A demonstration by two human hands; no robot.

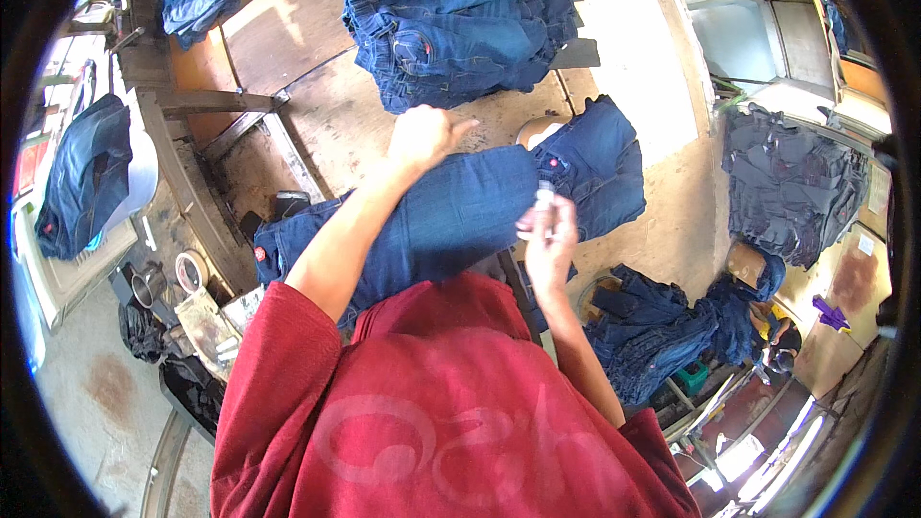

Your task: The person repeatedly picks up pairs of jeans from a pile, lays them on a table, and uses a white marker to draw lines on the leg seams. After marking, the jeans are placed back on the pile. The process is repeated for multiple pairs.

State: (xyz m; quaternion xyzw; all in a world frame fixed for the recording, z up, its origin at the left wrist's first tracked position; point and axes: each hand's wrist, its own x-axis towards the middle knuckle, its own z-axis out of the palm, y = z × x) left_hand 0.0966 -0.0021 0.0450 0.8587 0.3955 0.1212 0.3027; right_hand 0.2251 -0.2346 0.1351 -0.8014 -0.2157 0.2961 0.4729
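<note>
A pair of dark blue jeans (446,216) lies folded across in front of me, one leg stretched flat. Above its far edge is my left hand (422,142), thumb out to the right and apart from the curled fingers, with nothing visible in it. At the right end of that leg, my right hand (550,235) is closed, pinching a small whitish thing (544,194) too blurred to name. Just beyond it, more folded dark blue denim (600,168) rests on the wooden table (662,221).
A big pile of jeans (451,19) stands at the far middle. Dark grey garments (791,182) are stacked at the right, with crumpled jeans (652,331) nearer. Left are a wooden frame (192,192), a tape roll (191,271) and a chair with jeans (86,177).
</note>
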